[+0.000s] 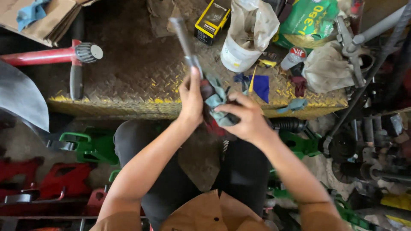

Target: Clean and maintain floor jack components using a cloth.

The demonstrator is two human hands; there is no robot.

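My left hand [191,97] grips the lower end of a grey metal rod [184,40] that points up and away over the worn checker-plate bench [128,81]. My right hand [244,117] holds a grey-blue rag [217,100] bunched against the rod's lower end, right beside the left hand. Something dark red shows under the rag, too hidden to name. Both hands are above my lap, in front of the bench's yellow-painted edge.
On the bench stand a yellow-and-black box [212,21], a white tub [237,53] with a bag in it, a green sack [310,19], a small white bottle [293,57] and blue scraps [260,85]. A red handle tool [55,54] lies at left. Green parts [92,147] and red parts [64,179] lie on the floor.
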